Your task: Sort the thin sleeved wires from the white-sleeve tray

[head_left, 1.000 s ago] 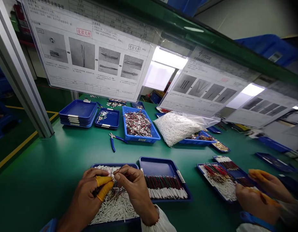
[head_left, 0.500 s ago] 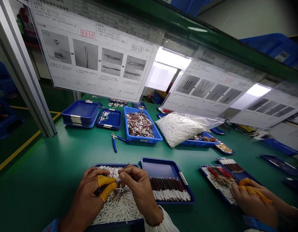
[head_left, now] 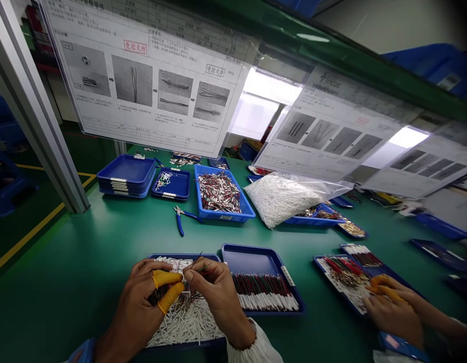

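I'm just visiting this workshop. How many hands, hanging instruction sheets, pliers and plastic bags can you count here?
Left hand and right hand: 2
Co-worker's hands: 2
Instruction sheets: 3
Pliers: 1
Plastic bag: 1
Total: 9

A red stamp (head_left: 135, 47) on the hanging instruction sheet (head_left: 150, 126) reads 受控文件, "controlled document"; the finer print is too blurred to read.

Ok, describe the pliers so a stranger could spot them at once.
On the green workbench, find the blue plastic tray heaped with red-and-silver wire pieces. Just left of its front corner lie blue-handled steel pliers, handles splayed, directly on the bench, not in a tray.
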Demonstrator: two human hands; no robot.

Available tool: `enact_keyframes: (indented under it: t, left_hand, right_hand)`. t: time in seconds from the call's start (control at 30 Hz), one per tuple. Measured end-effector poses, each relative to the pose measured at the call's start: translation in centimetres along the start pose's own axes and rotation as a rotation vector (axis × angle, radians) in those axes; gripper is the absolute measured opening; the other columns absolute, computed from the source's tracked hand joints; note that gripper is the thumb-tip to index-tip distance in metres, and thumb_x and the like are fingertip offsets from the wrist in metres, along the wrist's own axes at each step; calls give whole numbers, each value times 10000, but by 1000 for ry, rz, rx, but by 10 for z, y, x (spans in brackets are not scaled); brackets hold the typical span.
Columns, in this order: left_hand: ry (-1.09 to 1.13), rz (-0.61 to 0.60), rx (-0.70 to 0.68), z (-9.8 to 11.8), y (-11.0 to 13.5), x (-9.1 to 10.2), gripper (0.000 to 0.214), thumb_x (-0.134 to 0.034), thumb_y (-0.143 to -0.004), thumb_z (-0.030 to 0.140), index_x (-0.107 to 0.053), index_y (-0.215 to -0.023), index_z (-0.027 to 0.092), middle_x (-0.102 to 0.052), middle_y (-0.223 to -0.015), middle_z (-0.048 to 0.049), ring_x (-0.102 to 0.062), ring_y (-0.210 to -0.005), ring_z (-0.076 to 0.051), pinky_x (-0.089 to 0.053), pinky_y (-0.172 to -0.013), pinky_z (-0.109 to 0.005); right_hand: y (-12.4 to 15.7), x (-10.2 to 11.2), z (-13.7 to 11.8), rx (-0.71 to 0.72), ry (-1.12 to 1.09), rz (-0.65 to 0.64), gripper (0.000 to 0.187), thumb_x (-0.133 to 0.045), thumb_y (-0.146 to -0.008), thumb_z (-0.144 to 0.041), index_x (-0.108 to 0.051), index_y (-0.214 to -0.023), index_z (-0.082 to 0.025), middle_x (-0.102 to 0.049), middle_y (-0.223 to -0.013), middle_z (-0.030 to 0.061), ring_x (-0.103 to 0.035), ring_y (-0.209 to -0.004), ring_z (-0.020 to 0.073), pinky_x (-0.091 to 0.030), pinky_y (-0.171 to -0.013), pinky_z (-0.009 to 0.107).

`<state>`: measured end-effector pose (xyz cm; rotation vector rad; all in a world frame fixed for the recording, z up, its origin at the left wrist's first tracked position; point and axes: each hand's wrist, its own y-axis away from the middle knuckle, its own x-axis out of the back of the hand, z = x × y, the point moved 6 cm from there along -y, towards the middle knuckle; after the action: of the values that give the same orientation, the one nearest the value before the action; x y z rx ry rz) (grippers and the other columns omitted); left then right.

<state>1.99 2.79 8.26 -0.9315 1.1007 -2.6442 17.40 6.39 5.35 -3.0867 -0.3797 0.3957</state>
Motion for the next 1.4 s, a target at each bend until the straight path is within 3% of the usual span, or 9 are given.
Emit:
enact_keyframes:
  t: [0.13, 0.27, 0.4, 0.9, 1.1, 1.3, 1.4]
  left_hand:
    - [18, -7, 28, -4, 4, -1, 89, -697, -860, 296, -761, -923, 288, -781, -895, -6, -727, -899, -206, -588, -753, -327]
    - [1, 1, 116, -11, 6, -1, 80, -696, -852, 313, -761, -886, 283, -771, -922, -13, -721, -888, -209, -594, -759, -342]
    - [-24, 20, 145, -12, 5, 1, 94, -692, -846, 351, -766, -869, 298, -772, -918, -12, -723, -883, -223, -596, -758, -363]
    - [-76, -30, 94, -14, 9, -4, 107, -684, -863, 353, -762, -921, 307, -784, -943, -9, -738, -911, -246, -581, -825, -442]
    - [-165, -52, -4, -15, 13, -5, 108, -706, -850, 333, -767, -935, 306, -797, -937, -5, -747, -891, -237, -514, -920, -463]
    - [-155, -35, -56, -12, 12, -2, 128, -645, -896, 283, -762, -944, 305, -800, -903, -2, -753, -863, -220, -491, -924, -462]
    - [-162, -31, -58, -8, 10, -1, 134, -632, -902, 264, -759, -933, 292, -801, -911, -11, -753, -858, -219, -496, -911, -459]
  right_hand:
    - [0, -1, 2, -15, -5, 6, 223, -864, -736, -349, -774, -738, -145, -671, -669, 13, -540, -545, 89, -425, -513, 203]
    - [0, 0, 2, -19, -47, 37, 273, -880, -716, -356, -774, -877, -163, -649, -678, -10, -554, -549, 92, -466, -535, 215]
    - [0, 0, 1, 8, -52, 41, 228, -882, -715, -331, -751, -761, -150, -669, -696, 2, -544, -544, 88, -456, -535, 216]
    - [1, 1, 6, -18, 6, 96, 272, -888, -692, -373, -749, -700, -140, -654, -608, 9, -526, -543, 102, -417, -531, 227]
    - [1, -5, 6, -8, 8, 77, 279, -884, -689, -393, -760, -684, -143, -654, -623, 11, -523, -568, 110, -426, -536, 230]
    - [2, 0, 10, -58, -57, 98, 386, -913, -648, -402, -792, -919, -154, -690, -714, 21, -543, -599, 118, -449, -559, 240]
    - [2, 0, 9, -42, -76, 94, 367, -907, -663, -402, -795, -910, -155, -689, -715, 23, -549, -614, 119, -454, -580, 241]
